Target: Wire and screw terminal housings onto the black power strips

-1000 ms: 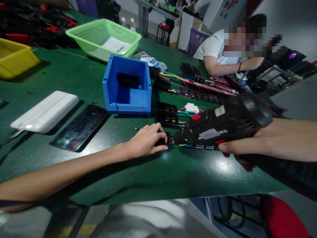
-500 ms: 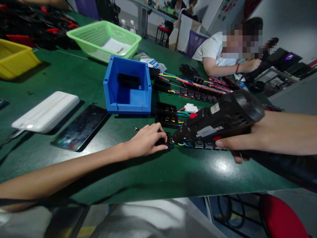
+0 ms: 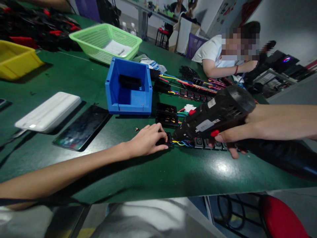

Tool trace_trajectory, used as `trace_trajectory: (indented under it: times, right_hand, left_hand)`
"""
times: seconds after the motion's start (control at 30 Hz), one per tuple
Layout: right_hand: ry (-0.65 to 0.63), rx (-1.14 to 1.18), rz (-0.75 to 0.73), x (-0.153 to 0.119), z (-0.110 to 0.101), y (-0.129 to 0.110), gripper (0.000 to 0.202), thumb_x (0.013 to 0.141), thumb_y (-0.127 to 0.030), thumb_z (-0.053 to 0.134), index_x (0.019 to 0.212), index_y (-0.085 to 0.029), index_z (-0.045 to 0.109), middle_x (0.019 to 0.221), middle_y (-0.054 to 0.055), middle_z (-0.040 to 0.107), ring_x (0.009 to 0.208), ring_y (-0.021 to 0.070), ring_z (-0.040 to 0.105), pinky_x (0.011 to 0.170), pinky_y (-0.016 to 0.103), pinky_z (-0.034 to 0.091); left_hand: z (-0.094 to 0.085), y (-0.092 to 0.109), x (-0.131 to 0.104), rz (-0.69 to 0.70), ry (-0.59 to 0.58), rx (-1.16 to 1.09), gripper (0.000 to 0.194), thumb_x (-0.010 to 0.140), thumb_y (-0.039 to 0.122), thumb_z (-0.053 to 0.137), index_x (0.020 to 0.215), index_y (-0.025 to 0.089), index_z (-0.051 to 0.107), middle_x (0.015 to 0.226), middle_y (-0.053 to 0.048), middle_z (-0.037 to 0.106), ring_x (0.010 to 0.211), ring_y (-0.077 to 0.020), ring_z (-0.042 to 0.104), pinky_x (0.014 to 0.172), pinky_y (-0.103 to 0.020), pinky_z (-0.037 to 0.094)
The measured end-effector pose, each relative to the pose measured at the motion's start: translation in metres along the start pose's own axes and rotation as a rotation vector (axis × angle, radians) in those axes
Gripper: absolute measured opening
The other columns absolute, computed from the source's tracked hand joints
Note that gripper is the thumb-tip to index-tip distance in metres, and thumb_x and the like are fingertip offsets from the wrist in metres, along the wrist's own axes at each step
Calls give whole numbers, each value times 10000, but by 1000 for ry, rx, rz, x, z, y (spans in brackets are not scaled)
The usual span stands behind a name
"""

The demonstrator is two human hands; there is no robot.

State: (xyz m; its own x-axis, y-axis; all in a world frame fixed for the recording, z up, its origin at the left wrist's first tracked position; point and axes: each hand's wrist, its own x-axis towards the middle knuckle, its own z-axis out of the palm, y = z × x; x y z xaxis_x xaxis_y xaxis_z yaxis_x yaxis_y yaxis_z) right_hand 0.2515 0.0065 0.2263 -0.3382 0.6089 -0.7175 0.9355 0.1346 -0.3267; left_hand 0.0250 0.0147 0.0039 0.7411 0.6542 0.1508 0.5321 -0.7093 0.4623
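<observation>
My left hand [image 3: 148, 140] is closed on a small black housing [image 3: 169, 139], which lies on the table with its far side hidden by the fingers. Yellow and blue wires [image 3: 184, 143] run from that housing to a black socket strip [image 3: 198, 142]. In my right hand [image 3: 244, 130] is a black power drill [image 3: 215, 114], gripped by its handle and tilted nose-down to the left. The nose is at the housing's right end, close beside my left fingertips; whether the bit touches a screw is too small to tell. Two open black housings [image 3: 167, 114] with brass parts lie just behind.
A blue bin [image 3: 128, 107] with a black piece inside stands behind my left hand. Left of it lie a phone [image 3: 81, 129] and a white power bank [image 3: 48, 112]. Farther back are a green basket [image 3: 89, 44] and more wired strips [image 3: 193, 95]. A co-worker [image 3: 210, 54] sits across the table.
The drill's rear end and my right hand have shifted slightly left, while the nose stays at the housing. More of the socket strip shows now. My left hand keeps its place.
</observation>
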Motion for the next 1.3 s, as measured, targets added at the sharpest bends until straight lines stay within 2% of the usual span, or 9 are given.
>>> trace_trajectory:
  times: [0.1,0.2,0.67,1.03,1.3]
  right_hand:
    - [-83,-17,19,-1,-2,-2,369,814,-480,500,618,-186,604,572,6,609,579,146,585,556,252,473]
    - [-82,-14,17,-2,-1,-5,394,811,-481,492,555,-186,542,562,8,578,573,141,554,554,255,452]
    - [-67,10,9,-4,3,-7,300,837,-406,518,654,-177,578,565,-26,578,547,117,551,561,243,458]
    - [-72,-9,24,-3,1,-4,358,860,-456,525,654,-173,596,589,-23,591,569,116,556,578,237,463]
    - [-68,-2,17,-5,3,-6,353,864,-428,514,636,-170,589,562,-24,581,538,113,541,537,238,437]
  left_hand:
    - [0,0,0,-4,-5,0,318,894,507,548,1020,234,649,1043,-57,516,972,-220,533,836,-356,413]
    - [1,0,0,-6,-5,2,319,895,506,547,1021,231,649,1049,-59,519,977,-222,535,842,-359,414]
    - [2,0,-1,-4,10,5,323,893,514,547,1024,235,646,1045,-53,513,983,-219,537,853,-360,415]
    - [1,0,0,-3,8,15,328,893,516,545,1019,232,647,1040,-55,516,974,-216,541,841,-354,419]
    - [1,0,0,-5,1,12,324,891,519,547,1024,239,641,1052,-56,517,984,-227,541,850,-363,420]
